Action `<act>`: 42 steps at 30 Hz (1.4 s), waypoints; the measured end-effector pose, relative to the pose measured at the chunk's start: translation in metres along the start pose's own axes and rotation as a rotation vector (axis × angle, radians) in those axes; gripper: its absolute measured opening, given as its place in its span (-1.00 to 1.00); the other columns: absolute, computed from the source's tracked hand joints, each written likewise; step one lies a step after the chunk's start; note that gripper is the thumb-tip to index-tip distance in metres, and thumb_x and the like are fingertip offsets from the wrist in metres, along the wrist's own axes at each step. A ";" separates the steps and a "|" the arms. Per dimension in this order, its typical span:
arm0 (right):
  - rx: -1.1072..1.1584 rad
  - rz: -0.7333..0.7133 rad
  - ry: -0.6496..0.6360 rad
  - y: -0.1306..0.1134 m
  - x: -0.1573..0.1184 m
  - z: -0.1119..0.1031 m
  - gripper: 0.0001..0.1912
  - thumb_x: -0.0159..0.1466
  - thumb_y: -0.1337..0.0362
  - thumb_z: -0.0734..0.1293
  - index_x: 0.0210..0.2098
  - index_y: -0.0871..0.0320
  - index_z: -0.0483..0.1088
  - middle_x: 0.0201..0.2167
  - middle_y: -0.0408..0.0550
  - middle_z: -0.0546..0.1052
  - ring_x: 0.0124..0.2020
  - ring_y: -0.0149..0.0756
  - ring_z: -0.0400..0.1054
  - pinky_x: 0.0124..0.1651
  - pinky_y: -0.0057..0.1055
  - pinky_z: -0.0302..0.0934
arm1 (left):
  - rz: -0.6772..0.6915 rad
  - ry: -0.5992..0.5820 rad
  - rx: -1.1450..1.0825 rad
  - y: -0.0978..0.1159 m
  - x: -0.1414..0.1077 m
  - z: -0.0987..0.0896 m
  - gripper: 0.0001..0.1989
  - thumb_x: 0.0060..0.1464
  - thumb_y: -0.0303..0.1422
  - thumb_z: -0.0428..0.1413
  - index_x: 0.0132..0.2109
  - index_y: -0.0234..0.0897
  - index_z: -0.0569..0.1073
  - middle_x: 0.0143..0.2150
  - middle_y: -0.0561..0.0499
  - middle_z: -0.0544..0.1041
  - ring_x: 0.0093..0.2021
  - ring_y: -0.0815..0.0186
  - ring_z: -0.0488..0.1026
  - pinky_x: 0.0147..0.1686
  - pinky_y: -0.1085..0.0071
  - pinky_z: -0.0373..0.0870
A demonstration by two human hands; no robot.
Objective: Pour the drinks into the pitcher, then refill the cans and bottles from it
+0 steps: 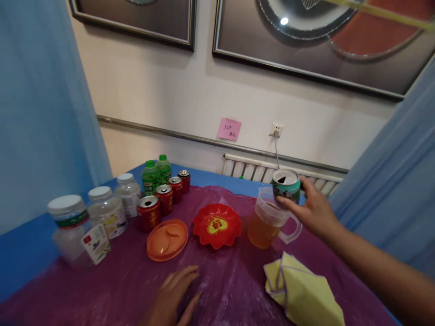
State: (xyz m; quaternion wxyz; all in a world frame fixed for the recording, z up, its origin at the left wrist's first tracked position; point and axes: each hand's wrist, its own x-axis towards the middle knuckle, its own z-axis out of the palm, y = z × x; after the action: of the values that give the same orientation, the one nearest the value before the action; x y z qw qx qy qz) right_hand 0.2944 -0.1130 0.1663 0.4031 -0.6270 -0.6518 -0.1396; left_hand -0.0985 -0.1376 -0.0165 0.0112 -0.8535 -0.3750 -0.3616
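My right hand (pixel 311 206) grips a green drink can (pixel 287 186) with an opened top and holds it upright just above and behind a clear plastic pitcher (pixel 268 208). Amber liquid fills part of the pitcher, and its handle points right. My left hand (pixel 175 296) rests low over the purple sheet, fingers stretched out, holding nothing. Ahead of it lie an orange lid (pixel 167 240) and a red scalloped plate (pixel 216 225) with a yellow print. A folded yellow cloth (pixel 306 290) lies below the pitcher.
Several red cans (pixel 149 213) stand in a row at the left, by two green bottles (pixel 150 177). Clear jars with white lids (pixel 107 212) stand farther left. Purple plastic sheeting (pixel 217 285) covers the blue table (pixel 20 242). Blue curtains (pixel 44 90) hang at both sides.
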 end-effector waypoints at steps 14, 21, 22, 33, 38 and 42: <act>0.927 0.075 -0.444 -0.166 -0.138 0.118 -0.40 0.09 0.32 0.47 0.13 0.06 0.36 0.07 -0.01 0.54 0.09 -0.15 0.43 0.19 -0.19 0.30 | -0.605 0.035 -0.508 0.041 0.037 -0.049 -0.29 -0.06 -0.05 0.32 0.19 -0.26 0.44 0.14 -0.20 0.59 0.14 -0.06 0.54 0.17 -0.02 0.48; 0.597 -0.064 -0.599 -0.166 -0.136 0.153 -0.20 0.20 0.31 0.41 0.40 0.14 0.14 0.37 0.13 0.30 0.37 -0.04 0.18 0.38 -0.03 0.11 | -0.659 0.177 -0.140 -0.010 0.020 -0.079 -0.36 -0.06 0.00 0.28 0.11 -0.25 0.47 0.07 -0.17 0.62 0.05 -0.03 0.58 0.10 0.04 0.52; 0.510 -0.109 -0.623 -0.166 -0.131 0.159 -0.30 0.25 0.32 0.38 0.36 0.13 0.22 0.34 0.11 0.33 0.35 -0.04 0.20 0.37 -0.04 0.12 | -0.663 0.204 -0.094 -0.020 0.020 -0.083 -0.36 -0.05 0.01 0.27 0.12 -0.25 0.46 0.07 -0.17 0.62 0.05 -0.02 0.59 0.09 0.06 0.52; 0.034 -0.419 -0.778 -0.185 -0.111 0.211 -0.74 0.43 0.33 0.21 -0.07 0.16 0.54 -0.13 0.05 0.60 -0.10 -0.15 0.45 -0.05 -0.29 0.29 | -0.713 0.142 0.120 -0.072 0.025 -0.076 -0.39 0.10 0.00 0.18 0.20 -0.23 0.41 0.15 -0.20 0.58 0.14 -0.06 0.53 0.11 0.07 0.47; 0.059 -0.442 -0.752 -0.172 -0.126 0.180 -0.81 0.43 0.34 0.25 -0.18 0.13 0.53 -0.22 -0.03 0.60 -0.18 -0.20 0.44 -0.12 -0.34 0.24 | -0.732 0.096 0.117 -0.076 0.029 -0.070 -0.43 0.17 -0.05 0.11 0.23 -0.25 0.36 0.17 -0.19 0.55 0.17 -0.05 0.51 0.11 0.08 0.47; 0.146 -0.464 -0.700 -0.155 -0.152 0.149 -0.89 0.38 0.37 0.34 -0.22 0.06 0.51 -0.23 -0.13 0.61 -0.21 -0.24 0.44 -0.14 -0.34 0.21 | -0.732 0.074 0.135 -0.079 0.034 -0.067 -0.48 0.21 -0.08 0.07 0.21 -0.24 0.35 0.15 -0.19 0.54 0.16 -0.05 0.51 0.11 0.08 0.46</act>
State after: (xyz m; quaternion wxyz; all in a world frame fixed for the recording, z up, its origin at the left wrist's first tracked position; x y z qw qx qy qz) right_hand 0.0807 -0.1446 0.0153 0.1586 -0.4430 -0.8814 0.0411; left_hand -0.1752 -0.0785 0.0339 -0.0489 -0.6469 -0.6775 -0.3467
